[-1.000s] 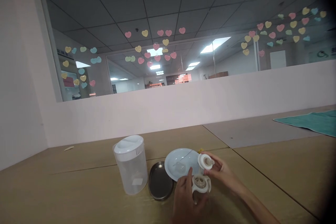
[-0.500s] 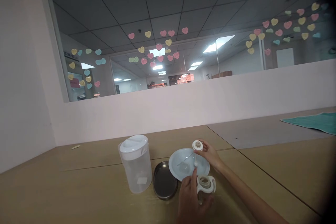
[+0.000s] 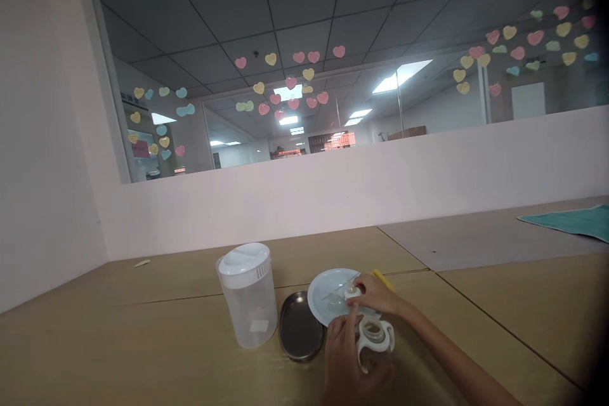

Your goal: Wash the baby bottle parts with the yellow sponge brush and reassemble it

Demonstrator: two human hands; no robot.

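My left hand [image 3: 346, 355] is closed round an uncapped baby bottle [image 3: 373, 330] with white side handles, its open mouth facing up. Pinched in the fingers of my right hand [image 3: 378, 295] is a bottle nipple [image 3: 351, 290] in a white collar, held over the light blue bowl [image 3: 321, 287]. Inside the bowl lies a clear dome-shaped cap [image 3: 337, 299], with a thin stick-like piece near it. My left index finger points up close to the nipple; whether they touch I cannot tell.
A dark oval metal tray [image 3: 301, 328] lies left of the bowl. Beside it stands a lidded translucent pitcher [image 3: 250, 304]. Something yellow [image 3: 383, 280] shows behind my right hand. A green cloth [image 3: 575, 222] is at the far right, near the wall [image 3: 304, 196].
My right hand has lowered the nipple into the bowl area, slightly left. The yellow thing behind it has come into sight. My left hand still holds the bottle in about the same place.
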